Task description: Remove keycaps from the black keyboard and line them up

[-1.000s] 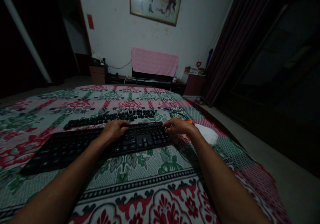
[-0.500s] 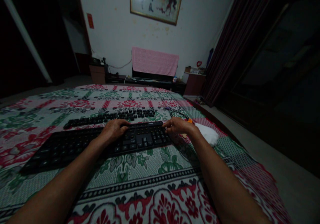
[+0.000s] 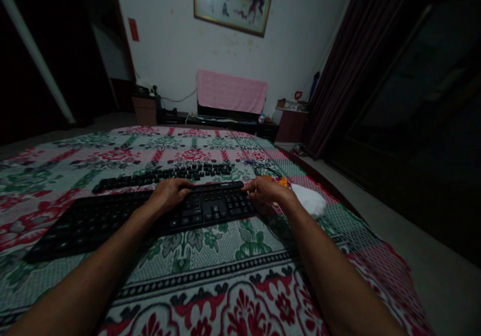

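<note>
Black keyboard (image 3: 112,218) beneath left fingers (image 3: 182,185), right fingers (image 3: 251,188) at its right corner, both curled, grip unclear.

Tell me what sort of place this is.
Probably a bedroom in a home. A red-and-green floral woven bedspread lies spread wide and flat, a gold-framed brush painting hangs on the white wall, and a pink cloth is draped over something on a low dark cabinet.
</note>
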A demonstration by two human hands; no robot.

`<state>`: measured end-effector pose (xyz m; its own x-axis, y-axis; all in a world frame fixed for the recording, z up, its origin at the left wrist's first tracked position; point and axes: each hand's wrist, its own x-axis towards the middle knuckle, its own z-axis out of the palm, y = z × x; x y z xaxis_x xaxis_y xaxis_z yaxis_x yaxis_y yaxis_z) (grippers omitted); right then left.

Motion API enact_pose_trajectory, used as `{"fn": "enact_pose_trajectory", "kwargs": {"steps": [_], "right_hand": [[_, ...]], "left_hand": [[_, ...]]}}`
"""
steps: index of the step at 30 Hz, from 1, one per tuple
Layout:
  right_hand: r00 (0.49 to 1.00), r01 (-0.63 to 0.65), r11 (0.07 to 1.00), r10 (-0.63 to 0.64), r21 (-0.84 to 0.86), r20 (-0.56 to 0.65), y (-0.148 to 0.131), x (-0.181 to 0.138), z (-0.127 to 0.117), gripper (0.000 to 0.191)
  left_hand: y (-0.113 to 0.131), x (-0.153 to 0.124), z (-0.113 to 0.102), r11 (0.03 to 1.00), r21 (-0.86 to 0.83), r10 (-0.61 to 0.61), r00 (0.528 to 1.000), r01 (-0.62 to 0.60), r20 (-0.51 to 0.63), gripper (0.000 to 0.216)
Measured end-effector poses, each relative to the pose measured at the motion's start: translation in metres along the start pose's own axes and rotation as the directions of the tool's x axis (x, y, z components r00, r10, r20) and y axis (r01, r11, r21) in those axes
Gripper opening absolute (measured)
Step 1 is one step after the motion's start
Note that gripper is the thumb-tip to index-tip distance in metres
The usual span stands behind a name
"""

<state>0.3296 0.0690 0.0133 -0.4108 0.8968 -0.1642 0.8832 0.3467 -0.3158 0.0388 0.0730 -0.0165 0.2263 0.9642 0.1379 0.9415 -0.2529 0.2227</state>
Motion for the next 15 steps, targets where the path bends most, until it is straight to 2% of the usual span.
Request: {"fn": "enact_pose_trajectory", "kwargs": {"steps": [3, 8, 15], "right_hand": [[1.0, -0.02, 1.0, 0.02, -0.006, 0.003, -0.0005, 0.0005, -0.0025, 0.037], [0.998, 0.052, 0.997, -0.05, 0.054, -0.041, 0.0047, 0.002, -0.0053, 0.037], [0.997, 0.004, 0.989, 0.007, 0.149, -0.079, 0.006, 0.0055, 0.0025, 0.026]], "left_hand": [[-0.0003, -0.0003, -0.0001, 1.0, -0.013, 0.005, 1.0, -0.005, -0.001, 0.034], [0.0003, -0.0013, -0.0006, 0.998, -0.063, 0.004, 1.0, -0.004, -0.004, 0.034], [0.0006, -0.0022, -0.0013, 0.997, -0.08, -0.013, 1.0, 0.013, -0.006, 0.033]]}}
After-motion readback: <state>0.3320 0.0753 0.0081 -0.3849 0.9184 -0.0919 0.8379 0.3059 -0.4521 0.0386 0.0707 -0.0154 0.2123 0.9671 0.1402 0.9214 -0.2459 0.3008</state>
